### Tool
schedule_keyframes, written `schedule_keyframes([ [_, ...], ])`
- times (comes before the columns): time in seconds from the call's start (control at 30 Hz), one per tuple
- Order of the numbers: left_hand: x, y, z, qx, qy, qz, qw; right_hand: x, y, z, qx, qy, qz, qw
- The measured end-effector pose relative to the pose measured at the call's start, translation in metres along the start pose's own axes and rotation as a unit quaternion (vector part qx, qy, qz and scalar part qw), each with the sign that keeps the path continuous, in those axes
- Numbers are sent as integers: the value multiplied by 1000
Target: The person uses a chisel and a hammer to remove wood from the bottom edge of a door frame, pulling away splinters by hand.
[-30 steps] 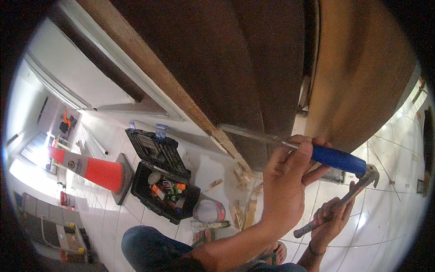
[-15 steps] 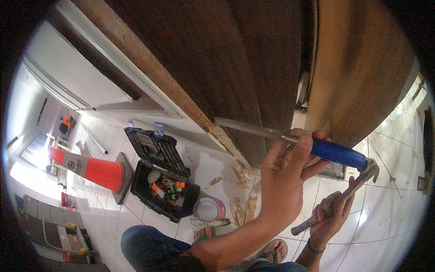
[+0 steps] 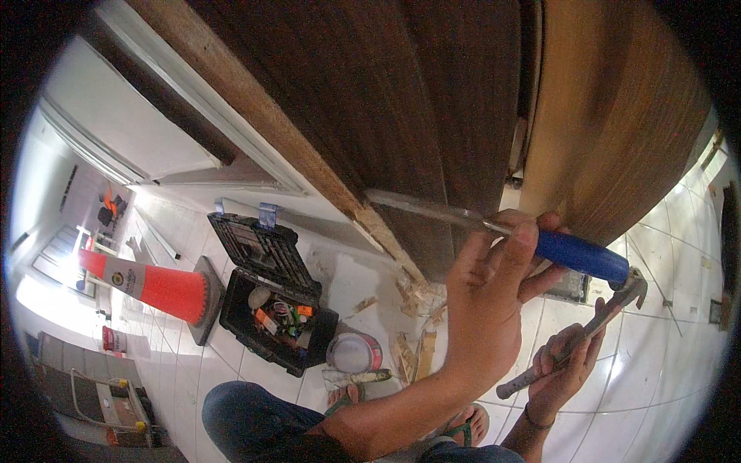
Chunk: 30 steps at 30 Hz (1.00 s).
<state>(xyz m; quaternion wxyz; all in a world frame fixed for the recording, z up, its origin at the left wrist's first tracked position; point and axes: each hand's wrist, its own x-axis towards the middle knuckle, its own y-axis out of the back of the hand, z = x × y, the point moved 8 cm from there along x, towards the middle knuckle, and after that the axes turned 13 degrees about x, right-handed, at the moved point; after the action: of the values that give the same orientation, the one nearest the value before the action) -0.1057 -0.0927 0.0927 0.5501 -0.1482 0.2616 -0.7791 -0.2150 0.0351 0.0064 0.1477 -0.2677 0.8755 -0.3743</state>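
In my left hand (image 3: 490,297) is a chisel (image 3: 583,255) with a blue handle, gripped by thumb and fingers near where the steel begins. Its blade reaches left to the rough, chipped edge of a wooden door frame (image 3: 328,181). Wrapped round a hammer's shaft is my right hand (image 3: 563,370), lower and to the right. The head of that claw hammer (image 3: 633,292) is up against the butt of the chisel handle. Behind the chisel stands a dark brown wood panel (image 3: 370,100).
An open black toolbox (image 3: 270,297) full of small items sits on the tiled floor, beside an orange traffic cone (image 3: 174,289). A round tub (image 3: 355,353) and wood splinters (image 3: 417,355) lie near my feet. A lighter wood panel (image 3: 610,108) rises at the right.
Chisel and hammer have barely shifted, a touch to the right. The hammer head stays at the handle's end, and both hands keep their grips.
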Motion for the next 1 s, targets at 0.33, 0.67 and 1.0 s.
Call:
schedule_keyframes([
  [0.33,0,-3,-1,-19,0,-4,1000,1,-2,0,-9,-2,-21,1000],
  [0.67,1,-1,0,-10,0,-2,1000,-2,-1,0,-17,-7,-33,999],
  [1.0,1,-1,2,-17,-19,-11,1000,6,12,-12,-43,51,-46,997],
])
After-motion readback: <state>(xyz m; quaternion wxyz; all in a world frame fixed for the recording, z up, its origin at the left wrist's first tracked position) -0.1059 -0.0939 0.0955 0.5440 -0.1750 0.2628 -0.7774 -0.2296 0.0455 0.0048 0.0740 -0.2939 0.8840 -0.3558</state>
